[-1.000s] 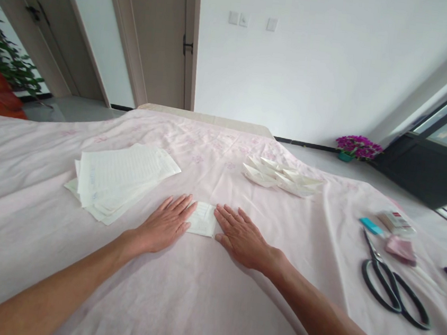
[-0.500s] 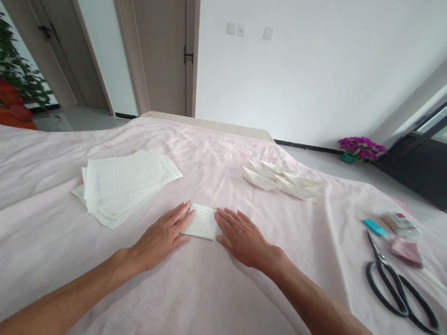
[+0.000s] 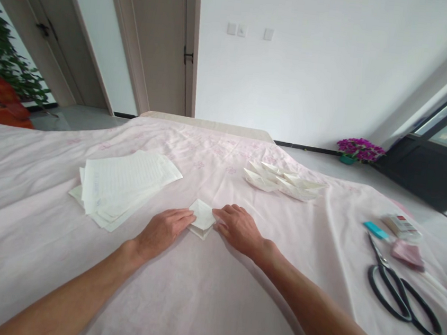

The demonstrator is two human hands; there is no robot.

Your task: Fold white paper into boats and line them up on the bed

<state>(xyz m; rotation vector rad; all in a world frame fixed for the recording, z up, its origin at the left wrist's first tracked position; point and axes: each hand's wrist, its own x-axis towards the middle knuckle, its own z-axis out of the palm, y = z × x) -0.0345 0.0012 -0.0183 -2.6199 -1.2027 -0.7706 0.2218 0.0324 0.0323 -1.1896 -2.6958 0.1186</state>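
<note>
Both left hand [image 3: 164,228] and right hand [image 3: 240,230], nearly closed, pinch the folded paper [image 3: 203,216] between them, seemingly mid-fold, the next move calling for careful alignment.

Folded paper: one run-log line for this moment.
folded paper: on pink cloth; left hand: touching left corner; right hand: touching right corner

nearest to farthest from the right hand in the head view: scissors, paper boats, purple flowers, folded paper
1. Folded paper: touching the right hand, left side
2. Paper boats: beyond it, slightly right
3. Scissors: well off to the right
4. Purple flowers: floor beyond, right
</note>
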